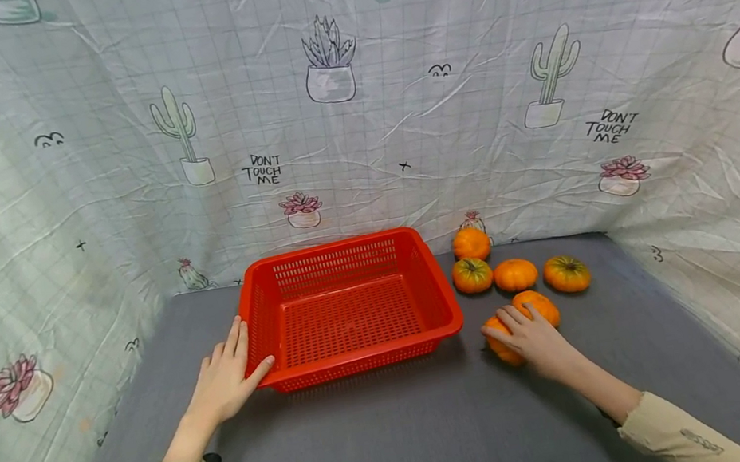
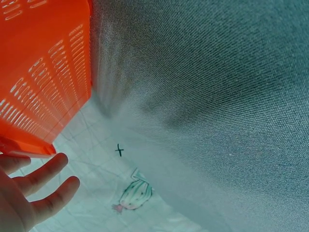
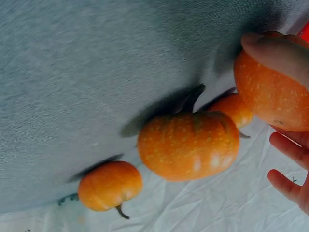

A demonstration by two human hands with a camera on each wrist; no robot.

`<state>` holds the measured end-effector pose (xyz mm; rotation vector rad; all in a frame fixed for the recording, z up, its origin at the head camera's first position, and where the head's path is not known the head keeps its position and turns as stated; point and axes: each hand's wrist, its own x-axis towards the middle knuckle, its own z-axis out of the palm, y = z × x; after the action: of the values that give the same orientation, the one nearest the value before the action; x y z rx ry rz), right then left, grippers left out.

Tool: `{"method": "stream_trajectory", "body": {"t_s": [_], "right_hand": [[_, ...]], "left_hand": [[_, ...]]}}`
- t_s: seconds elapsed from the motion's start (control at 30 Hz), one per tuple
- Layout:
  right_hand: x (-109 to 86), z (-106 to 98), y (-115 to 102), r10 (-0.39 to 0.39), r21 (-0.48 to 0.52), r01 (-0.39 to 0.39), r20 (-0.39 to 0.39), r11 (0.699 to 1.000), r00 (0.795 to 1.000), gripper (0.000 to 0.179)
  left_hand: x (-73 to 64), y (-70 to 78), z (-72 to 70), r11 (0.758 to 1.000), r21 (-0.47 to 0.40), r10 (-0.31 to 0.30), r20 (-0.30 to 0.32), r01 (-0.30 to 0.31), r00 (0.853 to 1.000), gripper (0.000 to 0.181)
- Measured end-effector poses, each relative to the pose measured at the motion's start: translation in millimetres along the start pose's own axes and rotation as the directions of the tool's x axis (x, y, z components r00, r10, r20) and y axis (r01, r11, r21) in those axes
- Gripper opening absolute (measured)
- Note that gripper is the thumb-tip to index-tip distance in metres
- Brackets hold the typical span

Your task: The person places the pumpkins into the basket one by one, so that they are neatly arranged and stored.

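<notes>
My right hand (image 1: 538, 339) grips a small orange pumpkin (image 3: 268, 94), thumb on one side and fingers on the other. In the head view this pumpkin (image 1: 503, 353) is partly covered by the fingers, to the right of the red plastic basket (image 1: 361, 359). Right behind it lies another orange pumpkin (image 1: 545, 306), also overlapped by the hand. On the left, my left hand (image 1: 222, 379) touches the basket's near left corner, fingers straight along the outer side and thumb at the front rim. The basket has slotted walls and holds nothing.
Farther back on the grey table (image 1: 389, 446) are two more orange pumpkins (image 1: 516, 275) and two green-streaked ones (image 1: 567, 274), one close by the basket's right side. A fabric curtain (image 1: 395, 114) printed with potted plants encloses the back and sides.
</notes>
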<state>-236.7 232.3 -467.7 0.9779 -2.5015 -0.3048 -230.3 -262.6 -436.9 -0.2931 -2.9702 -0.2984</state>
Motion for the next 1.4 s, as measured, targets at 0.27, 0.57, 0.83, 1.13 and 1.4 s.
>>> {"method": "stream_trajectory", "body": {"t_s": [0.27,0.57,0.83,1.13,1.4], "right_hand": [[-5.4,1.5,9.4,0.051,-0.04,-0.053,-0.054,0.998,0.997,0.088],[-5.0,-1.1,12.1,0.113,0.036,-0.109,-0.123,0.993,0.986,0.087],[-1.7,-6.4,13.9,0.133,0.104,-0.121,-0.115,0.987,0.984,0.085],[5.5,-10.5,17.3,0.176,0.133,-0.161,-0.112,0.978,0.978,0.085],[13.3,-18.9,19.9,0.173,0.107,-0.162,-0.106,0.981,0.979,0.087]], "left_hand": [[0.6,-0.3,0.4,1.0,0.007,0.0,0.0,0.0,1.0,0.085],[1.0,0.1,1.1,1.0,0.015,-0.002,-0.005,0.002,1.0,0.082],[1.5,0.3,1.0,0.999,0.034,0.003,-0.008,-0.002,1.0,0.083],[1.4,0.5,0.3,0.999,0.038,0.009,-0.012,-0.009,1.0,0.081],[1.3,0.7,0.8,0.999,0.04,0.003,-0.01,-0.002,1.0,0.081]]}}
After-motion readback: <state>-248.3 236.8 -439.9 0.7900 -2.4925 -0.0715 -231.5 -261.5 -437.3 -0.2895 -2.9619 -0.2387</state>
